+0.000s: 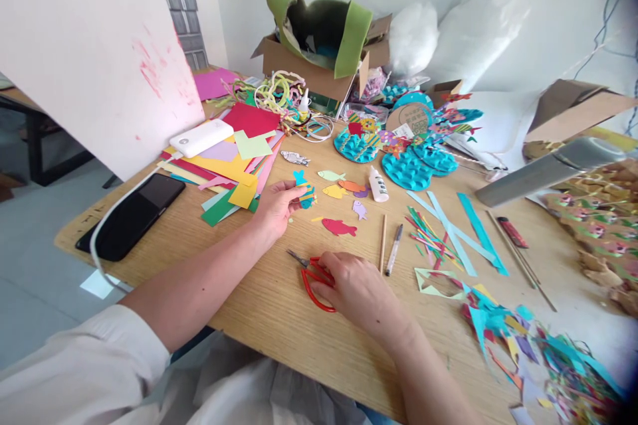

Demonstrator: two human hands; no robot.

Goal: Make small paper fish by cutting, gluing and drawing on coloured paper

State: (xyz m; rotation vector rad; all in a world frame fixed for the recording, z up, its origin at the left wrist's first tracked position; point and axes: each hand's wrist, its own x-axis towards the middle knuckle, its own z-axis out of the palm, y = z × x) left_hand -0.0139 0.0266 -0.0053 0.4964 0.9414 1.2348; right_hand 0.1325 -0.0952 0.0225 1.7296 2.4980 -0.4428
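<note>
My left hand (pixel 277 207) pinches a blue paper fish (pixel 306 194) with yellow stripes between thumb and fingers, above the wooden table (pixel 259 272). Red-handled scissors (pixel 318 287) are in my right hand (pixel 349 285), low over the table, their tips pointing left and their blades nearly together. Around the blue fish lie a red paper fish (pixel 339 227), a yellow one (pixel 335 192), an orange one (pixel 351 186), a pale green one (pixel 331 175) and a lilac one (pixel 359 210). A small white glue bottle (pixel 378 184) is beyond them.
Coloured paper sheets (pixel 229 169), a black phone (pixel 137 212) and a white power bank (pixel 201 138) lie left. To the right are a pen (pixel 395 250), a wooden stick (pixel 383 243), paper strips (pixel 456 232), scraps (pixel 523 339) and a grey bottle (pixel 548 169). Blue decorated discs (pixel 406 169) sit behind.
</note>
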